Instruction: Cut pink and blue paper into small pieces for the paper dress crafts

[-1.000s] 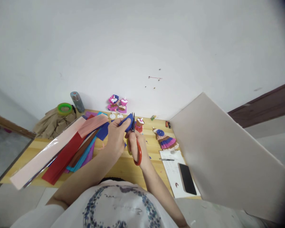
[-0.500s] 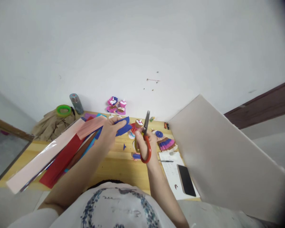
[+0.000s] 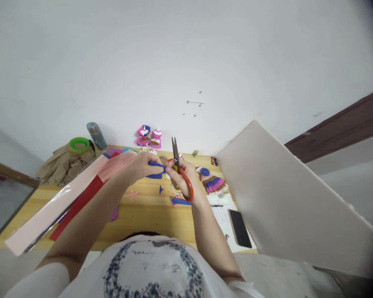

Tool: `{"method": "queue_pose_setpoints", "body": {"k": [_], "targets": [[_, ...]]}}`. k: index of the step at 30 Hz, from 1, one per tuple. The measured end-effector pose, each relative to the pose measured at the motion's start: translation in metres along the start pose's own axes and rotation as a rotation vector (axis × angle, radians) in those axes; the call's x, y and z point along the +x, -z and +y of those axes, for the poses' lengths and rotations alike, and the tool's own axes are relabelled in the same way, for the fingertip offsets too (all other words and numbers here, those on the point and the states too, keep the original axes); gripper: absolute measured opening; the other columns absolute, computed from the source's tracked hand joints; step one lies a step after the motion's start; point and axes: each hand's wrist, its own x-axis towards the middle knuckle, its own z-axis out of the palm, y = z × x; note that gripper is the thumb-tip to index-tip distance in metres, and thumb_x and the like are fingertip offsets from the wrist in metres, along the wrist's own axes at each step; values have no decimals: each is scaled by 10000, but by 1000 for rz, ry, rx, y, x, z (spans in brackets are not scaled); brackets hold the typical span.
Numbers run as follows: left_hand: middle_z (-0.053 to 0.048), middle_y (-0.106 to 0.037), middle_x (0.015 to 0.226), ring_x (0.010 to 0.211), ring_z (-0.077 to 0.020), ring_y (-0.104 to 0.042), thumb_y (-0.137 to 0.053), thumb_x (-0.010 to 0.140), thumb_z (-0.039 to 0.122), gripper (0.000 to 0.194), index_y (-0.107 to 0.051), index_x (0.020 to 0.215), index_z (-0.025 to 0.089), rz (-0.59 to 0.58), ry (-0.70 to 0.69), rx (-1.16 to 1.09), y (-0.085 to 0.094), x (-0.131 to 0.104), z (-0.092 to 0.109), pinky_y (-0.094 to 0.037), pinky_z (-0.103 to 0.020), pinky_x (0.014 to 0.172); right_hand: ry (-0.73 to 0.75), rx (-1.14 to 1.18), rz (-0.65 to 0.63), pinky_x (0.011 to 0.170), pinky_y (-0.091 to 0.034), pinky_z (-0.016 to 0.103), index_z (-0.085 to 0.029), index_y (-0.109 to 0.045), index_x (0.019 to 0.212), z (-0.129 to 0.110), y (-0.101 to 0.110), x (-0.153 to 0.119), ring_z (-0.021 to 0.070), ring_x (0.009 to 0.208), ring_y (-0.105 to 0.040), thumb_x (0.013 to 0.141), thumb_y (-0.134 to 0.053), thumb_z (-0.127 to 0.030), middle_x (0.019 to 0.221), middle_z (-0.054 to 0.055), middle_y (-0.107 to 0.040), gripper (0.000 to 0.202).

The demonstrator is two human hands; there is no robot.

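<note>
My left hand (image 3: 144, 166) is closed on a piece of blue crepe paper (image 3: 155, 175), which hangs folded below its fingers. Close beside it, my right hand (image 3: 184, 171) holds scissors (image 3: 176, 153) with red and yellow handles, blades pointing up and slightly apart. The thumb and finger of my right hand also pinch the right end of the blue paper. On the table under the hands lie a small blue scrap (image 3: 161, 189), a rolled blue strip (image 3: 180, 201) and a peach star-shaped cutout (image 3: 132, 194).
Long pink and red paper strips (image 3: 77, 211) cover the table's left side. A paper dress (image 3: 213, 182), a written sheet (image 3: 216, 199) and a phone (image 3: 239, 228) lie right, beside a tall white board (image 3: 286, 194). Small dress figures (image 3: 156, 139) and a flask (image 3: 96, 135) stand at the back.
My two hands have come together, and my right fingers now pinch the blue paper. The scissors have moved left and tilt slightly left. The peach star cutout has come into view.
</note>
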Motion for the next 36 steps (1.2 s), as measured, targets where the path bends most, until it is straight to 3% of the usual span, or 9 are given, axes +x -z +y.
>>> {"method": "queue_pose_setpoints", "body": {"k": [5,8,11,13,15,16,22,27,36], "targets": [[-68,-734,793,689,-182,-648,-746,657,265,204,-776,832,165,-14,-85,-64,9,6,-16,-468,-252,593,-11,80,40,382,-307,206,-197,-523,666,3,-4,3,76,361,-378,759,-654,-375,445,-79,-425,241],[-73,-740,939,837,-189,-661,-791,642,272,382,-757,1014,191,221,-138,-217,12,3,-27,-487,-263,718,-35,146,186,374,-312,201,-195,-521,678,5,-6,7,78,345,-386,759,-636,-381,419,-82,-431,233],[-21,-631,596,566,-115,-539,-708,749,363,207,-736,727,159,425,-99,-327,5,-10,-39,-408,-231,572,-39,188,304,374,-325,201,-193,-521,659,8,-9,11,83,339,-396,764,-628,-396,386,-81,-427,252],[3,-530,470,472,-92,-440,-706,740,387,268,-697,619,148,302,-40,-333,-6,-18,-45,-331,-229,502,-30,216,340,369,-326,204,-197,-514,649,10,-13,12,84,330,-393,769,-626,-405,372,-82,-422,264],[12,-507,467,441,-86,-386,-690,748,449,309,-711,686,147,96,38,-381,-21,-23,-49,-270,-237,468,-24,256,341,365,-327,204,-202,-508,650,10,-18,12,83,323,-394,769,-630,-393,373,-85,-428,256],[25,-470,457,431,-77,-342,-678,760,478,340,-693,671,150,85,38,-404,-29,-24,-50,-245,-240,464,-25,272,330,365,-330,203,-202,-507,652,10,-22,12,82,323,-398,768,-632,-384,378,-85,-435,249],[39,-378,475,487,-67,-305,-681,786,499,503,-453,501,153,193,-72,-568,-54,-18,-45,-210,-246,499,-38,320,302,363,-324,194,-190,-525,682,9,-36,2,76,337,-409,751,-667,-405,406,-83,-455,266],[53,-394,485,461,-51,-294,-774,695,472,464,-469,542,157,222,-54,-743,-55,-17,-37,-203,-232,474,-41,354,351,379,-344,220,-203,-536,708,7,-38,-5,92,349,-420,771,-659,-423,414,-78,-460,260],[44,-457,477,430,-54,-378,-826,598,445,423,-529,525,152,357,-16,-784,-52,-17,-23,-287,-238,454,-68,407,294,370,-332,230,-208,-528,700,4,-43,-5,97,329,-402,741,-684,-487,398,-72,-455,323]]}}
